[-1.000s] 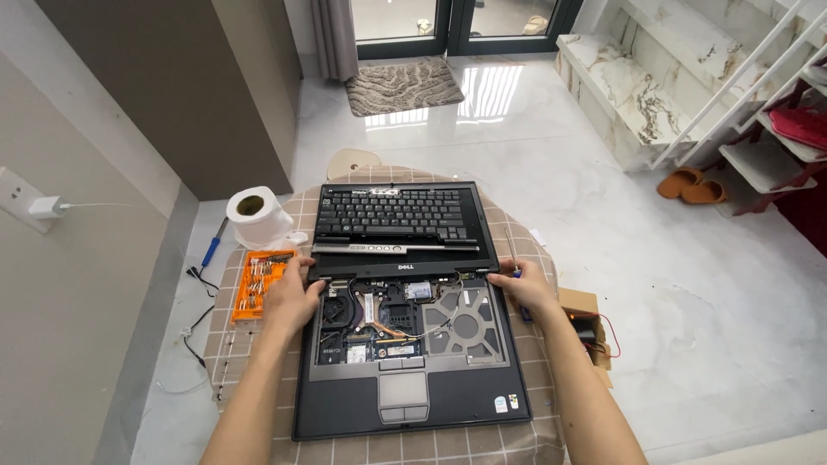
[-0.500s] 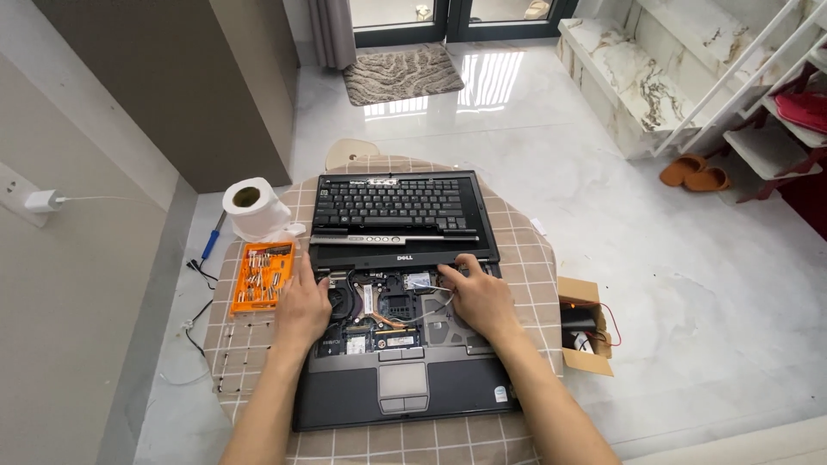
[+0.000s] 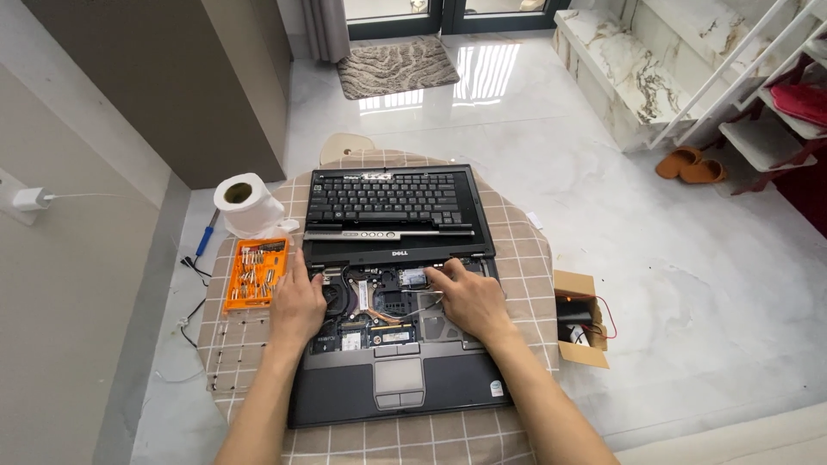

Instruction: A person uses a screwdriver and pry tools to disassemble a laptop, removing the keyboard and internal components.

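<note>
A dark laptop (image 3: 405, 383) lies open and flat on a round table with a checked cloth (image 3: 517, 258). Its keyboard (image 3: 389, 200) is lifted out and rests on the screen half, leaving the circuit board and fan (image 3: 379, 301) bare. My left hand (image 3: 297, 306) rests flat on the left side of the exposed bay, over the fan area. My right hand (image 3: 465, 297) lies on the right side of the bay, its fingers reaching toward a small part near the hinge. Neither hand holds anything.
An orange screwdriver-bit case (image 3: 256, 274) lies left of the laptop, a toilet-paper roll (image 3: 245, 204) behind it. A cardboard box (image 3: 580, 317) with wires stands on the floor at right. A cable runs from a wall charger (image 3: 30, 200). Beyond are marble stairs (image 3: 637, 77), a doormat (image 3: 396, 66).
My right hand has moved from the laptop's right edge inward onto the exposed board. My left hand shifted slightly inward too. The view has tilted a little closer.
</note>
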